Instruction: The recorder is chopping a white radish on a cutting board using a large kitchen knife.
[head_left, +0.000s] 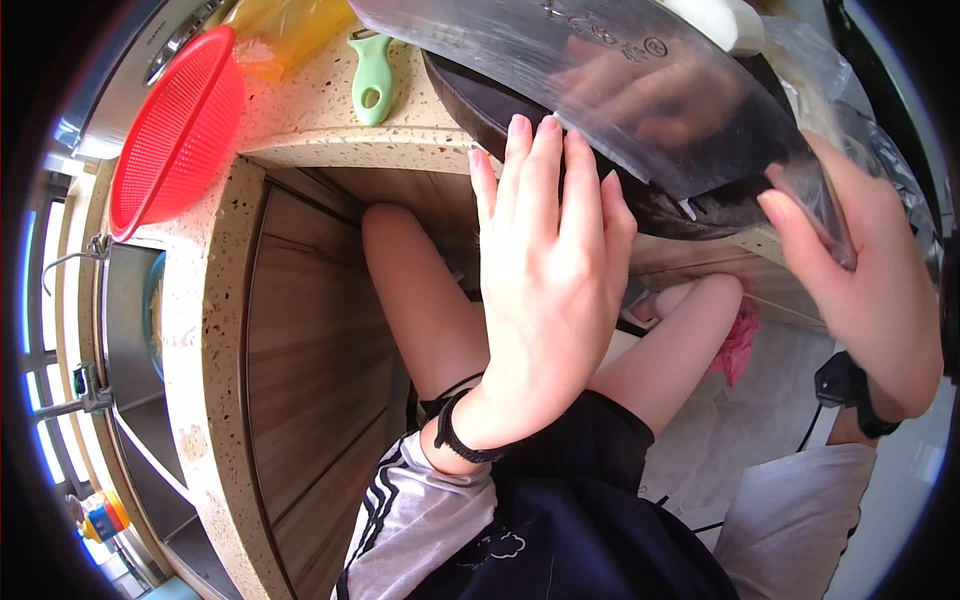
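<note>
A broad cleaver blade with engraved writing spans the top of the view, tilted over a dark round cutting board. My right hand grips the cleaver at its right end, thumb on the near side; most of its fingers are hidden. My left hand reaches up to the board with fingers extended and a little apart. Its fingertips lie at the blade's lower edge, with nothing visible held in them. Thin pale strips show along that edge; what they are I cannot tell.
A green peeler lies on the speckled countertop. Left of it stand a red plastic colander and a yellow plastic bag. A sink holds a blue-rimmed bowl. Wooden cabinet panels flank my legs.
</note>
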